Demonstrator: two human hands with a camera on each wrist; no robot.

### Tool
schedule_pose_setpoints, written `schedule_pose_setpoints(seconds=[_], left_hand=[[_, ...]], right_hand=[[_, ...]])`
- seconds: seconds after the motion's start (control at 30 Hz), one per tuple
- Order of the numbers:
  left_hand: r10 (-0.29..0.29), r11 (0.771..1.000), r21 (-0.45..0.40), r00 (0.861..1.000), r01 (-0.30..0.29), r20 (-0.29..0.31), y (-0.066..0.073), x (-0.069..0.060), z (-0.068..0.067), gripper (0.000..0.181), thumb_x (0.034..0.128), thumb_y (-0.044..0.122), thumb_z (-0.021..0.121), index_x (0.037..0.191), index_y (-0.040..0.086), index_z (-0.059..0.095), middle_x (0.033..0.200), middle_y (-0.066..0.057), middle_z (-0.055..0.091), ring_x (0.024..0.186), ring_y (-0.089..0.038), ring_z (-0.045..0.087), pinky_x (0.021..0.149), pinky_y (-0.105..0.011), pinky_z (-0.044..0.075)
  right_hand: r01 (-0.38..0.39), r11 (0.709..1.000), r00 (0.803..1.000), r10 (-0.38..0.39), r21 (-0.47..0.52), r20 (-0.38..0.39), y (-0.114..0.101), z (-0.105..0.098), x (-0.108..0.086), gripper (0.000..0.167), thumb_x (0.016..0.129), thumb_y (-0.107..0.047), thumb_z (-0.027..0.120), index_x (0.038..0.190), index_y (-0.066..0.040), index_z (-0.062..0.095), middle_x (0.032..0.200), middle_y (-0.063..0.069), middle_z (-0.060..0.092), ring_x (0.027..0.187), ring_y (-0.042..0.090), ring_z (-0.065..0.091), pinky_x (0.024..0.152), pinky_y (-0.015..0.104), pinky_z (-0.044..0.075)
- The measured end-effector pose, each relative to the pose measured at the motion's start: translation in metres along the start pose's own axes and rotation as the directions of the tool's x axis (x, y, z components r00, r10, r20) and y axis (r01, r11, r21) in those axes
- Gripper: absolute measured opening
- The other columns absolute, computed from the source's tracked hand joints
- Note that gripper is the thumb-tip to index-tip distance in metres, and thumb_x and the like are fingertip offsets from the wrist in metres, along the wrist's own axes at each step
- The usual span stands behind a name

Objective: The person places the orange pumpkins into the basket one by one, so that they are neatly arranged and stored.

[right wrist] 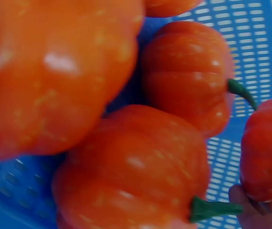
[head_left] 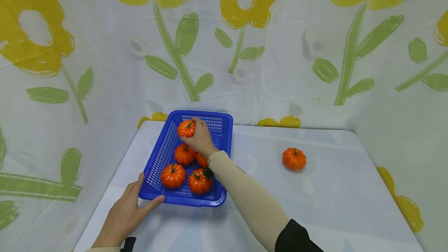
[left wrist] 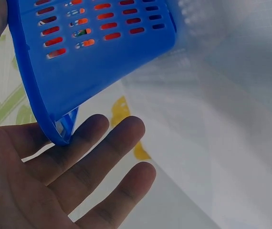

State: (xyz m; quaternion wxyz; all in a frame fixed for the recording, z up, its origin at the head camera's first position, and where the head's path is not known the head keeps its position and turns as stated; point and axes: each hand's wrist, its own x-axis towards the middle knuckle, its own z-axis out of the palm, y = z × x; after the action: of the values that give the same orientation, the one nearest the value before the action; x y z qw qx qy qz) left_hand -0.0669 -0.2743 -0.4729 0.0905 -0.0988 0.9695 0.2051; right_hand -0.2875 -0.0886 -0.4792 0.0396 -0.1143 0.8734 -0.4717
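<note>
I see my right hand reaching over the basket, its thumb and fingers pinching the sides of one orange pumpkin, which I call the held pumpkin. Whether it touches the basket floor below, I cannot tell. My left hand has its fingers spread and rather straight; thumb and index finger lie on the two sides of the near left corner of the blue basket, so they touch the rim without a closed fist.

The basket has its long axis going away from me, with the far end leaning a little to the right. The held pumpkin is in the far left part of it. Toward me, inside, are a middle pumpkin, a partly covered pumpkin under the right wrist, a near left pumpkin and a near right pumpkin.

Farther out, on the white counter, the lone pumpkin sits upright, well apart from the basket. In my judgement, the coming move turns on this relation: it lies to the right of both hands, slightly closer to me than the right hand, which is clearly the nearer one.
</note>
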Motion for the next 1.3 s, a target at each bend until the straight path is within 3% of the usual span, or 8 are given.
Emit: schedule_pose_setpoints(seconds=[0.33,0.63,0.93,1.17,1.3], left_hand=[[-0.005,1.0,-0.005,1.0,0.005,0.012,-0.002,-0.001,0.0,0.124,0.0825,0.085,0.051,0.16,-0.002,0.01,0.15,-0.037,0.033,0.125,-0.058,0.047,0.097,-0.071,0.045],[-0.007,1.0,-0.004,1.0,0.008,0.006,-0.001,-0.001,0.001,0.124,0.0825,0.085,0.052,0.16,-0.002,0.011,0.15,-0.036,0.033,0.125,-0.058,0.048,0.096,-0.07,0.045],[-0.025,1.0,-0.006,1.0,0.025,0.019,0.0,-0.001,0.001,0.124,0.082,0.085,0.052,0.16,-0.002,0.011,0.15,-0.037,0.033,0.125,-0.058,0.048,0.097,-0.07,0.046],[-0.035,0.999,-0.005,0.999,0.035,0.015,0.001,0.001,0.001,0.128,0.0795,0.088,0.05,0.16,-0.003,0.01,0.15,-0.038,0.031,0.125,-0.059,0.046,0.096,-0.071,0.045],[-0.047,0.999,-0.005,0.999,0.047,0.023,0.002,0.001,0.001,0.129,0.0786,0.089,0.051,0.161,-0.002,0.01,0.152,-0.037,0.03,0.127,-0.058,0.045,0.097,-0.071,0.044]], right_hand=[[-0.054,0.998,0.998,0.053,-0.034,-0.014,0.01,0.006,0.0,0.077,0.086,-0.026,0.083,0.151,-0.02,0.044,0.145,0.017,0.038,0.12,0.032,0.058,0.098,0.044,0.054],[-0.061,0.971,0.998,0.058,-0.233,-0.021,0.015,0.003,0.008,0.078,0.086,-0.037,0.082,0.152,-0.024,0.044,0.145,0.011,0.05,0.126,0.029,0.051,0.101,0.046,0.051],[-0.104,0.979,0.994,0.106,-0.175,0.001,0.02,0.011,0.011,0.079,0.086,-0.032,0.083,0.146,-0.004,0.041,0.133,0.016,0.057,0.124,0.03,0.055,0.107,0.041,0.048],[-0.129,0.978,0.992,0.128,-0.167,-0.013,0.022,0.008,0.015,0.075,0.086,-0.031,0.083,0.15,-0.017,0.047,0.145,0.016,0.046,0.13,0.031,0.049,0.108,0.047,0.047],[-0.15,0.974,0.989,0.147,-0.17,-0.028,0.024,0.008,0.018,0.076,0.087,-0.029,0.083,0.153,-0.021,0.045,0.146,0.014,0.048,0.131,0.031,0.048,0.108,0.048,0.046]])
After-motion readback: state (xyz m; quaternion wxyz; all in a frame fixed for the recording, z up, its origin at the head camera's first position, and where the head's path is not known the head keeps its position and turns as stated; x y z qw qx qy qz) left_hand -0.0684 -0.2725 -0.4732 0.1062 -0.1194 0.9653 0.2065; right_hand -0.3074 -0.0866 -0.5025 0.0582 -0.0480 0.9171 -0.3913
